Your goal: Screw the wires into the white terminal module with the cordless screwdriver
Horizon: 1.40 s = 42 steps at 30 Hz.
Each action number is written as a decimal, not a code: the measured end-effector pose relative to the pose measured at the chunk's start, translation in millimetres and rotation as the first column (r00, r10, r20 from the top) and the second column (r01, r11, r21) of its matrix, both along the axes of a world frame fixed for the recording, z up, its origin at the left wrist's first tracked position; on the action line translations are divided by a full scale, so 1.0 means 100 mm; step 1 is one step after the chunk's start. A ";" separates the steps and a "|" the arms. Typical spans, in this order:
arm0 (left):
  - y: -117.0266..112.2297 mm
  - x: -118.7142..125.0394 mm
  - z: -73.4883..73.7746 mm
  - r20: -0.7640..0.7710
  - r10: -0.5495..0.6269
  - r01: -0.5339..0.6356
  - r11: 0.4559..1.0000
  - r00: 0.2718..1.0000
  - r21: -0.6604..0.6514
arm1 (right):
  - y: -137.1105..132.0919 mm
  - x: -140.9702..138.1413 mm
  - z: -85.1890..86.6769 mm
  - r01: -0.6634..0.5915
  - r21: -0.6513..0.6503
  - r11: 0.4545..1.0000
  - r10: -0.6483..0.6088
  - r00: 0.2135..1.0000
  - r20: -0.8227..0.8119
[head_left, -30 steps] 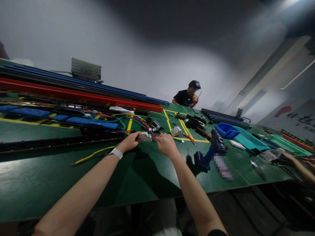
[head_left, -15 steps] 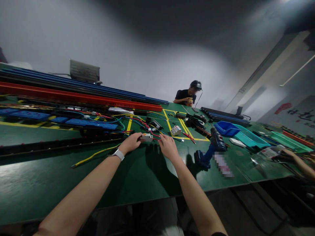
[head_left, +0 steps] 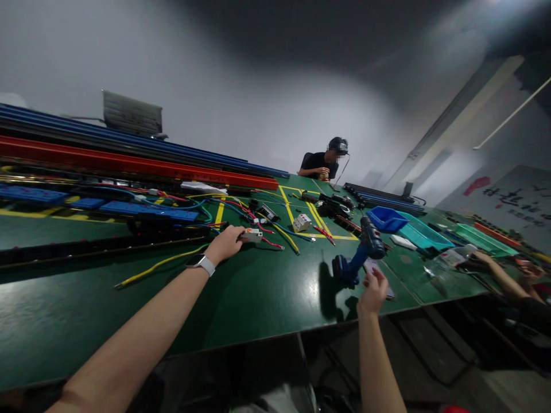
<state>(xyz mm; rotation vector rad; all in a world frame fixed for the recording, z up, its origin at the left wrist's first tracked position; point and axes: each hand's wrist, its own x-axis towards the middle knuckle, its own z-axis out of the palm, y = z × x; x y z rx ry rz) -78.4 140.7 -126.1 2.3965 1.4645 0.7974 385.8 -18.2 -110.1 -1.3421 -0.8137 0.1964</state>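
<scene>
My left hand [head_left: 225, 243], with a white watch on its wrist, is closed on a small white circuit breaker [head_left: 252, 234] that rests on the green table [head_left: 129, 298]. Red, blue and yellow wires [head_left: 275, 232] run from the breaker. My right hand [head_left: 373, 289] is off to the right near the table's front edge, fingers around a flat phone-like object [head_left: 375, 269]. It is right beside the blue cordless drill [head_left: 359, 255] that lies on the table.
Long red and blue rails [head_left: 142, 163] line the far left. Blue terminal blocks [head_left: 146, 211], another white breaker [head_left: 302, 222], and blue and teal bins [head_left: 404, 226] lie across the table. One person sits at the far end [head_left: 322, 165]; another's arm [head_left: 501, 275] reaches in at right.
My right hand left the wires beside the breaker and moved right and toward me, to the flat object by the drill. My left hand stayed on the breaker. The view shifted slightly.
</scene>
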 end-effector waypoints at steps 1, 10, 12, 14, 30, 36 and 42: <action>-0.01 0.00 0.00 -0.010 0.010 -0.010 1.000 1.000 -0.002 | 0.05 0.09 0.05 -0.018 0.000 1.000 0.018 0.999 -0.034; -0.04 0.04 -0.01 -0.089 0.063 -0.064 0.998 0.994 -0.015 | 0.49 0.23 0.51 -0.500 -0.107 0.860 0.482 0.862 -0.153; -0.04 0.04 -0.01 -0.094 0.065 -0.066 0.998 0.993 -0.013 | 0.54 0.25 0.54 -0.544 -0.091 0.834 0.520 0.831 -0.195; -0.03 0.04 -0.02 -0.092 0.061 -0.062 0.998 0.994 -0.005 | 0.60 0.27 0.56 -0.558 -0.110 0.823 0.529 0.822 -0.210; -0.12 0.08 0.08 -0.060 0.105 -0.109 0.992 0.993 -0.062 | 0.01 -1.02 0.64 -0.686 -0.133 0.716 0.624 0.713 -0.321; -0.15 0.11 0.12 -0.084 0.107 -0.111 0.993 0.991 -0.044 | -0.13 -1.65 0.70 -0.816 -0.203 0.541 0.708 0.573 -0.413; -0.14 0.13 0.15 -0.082 0.095 -0.095 0.995 0.992 -0.007 | -0.07 -1.98 0.71 -0.847 -0.176 0.502 0.744 0.527 -0.411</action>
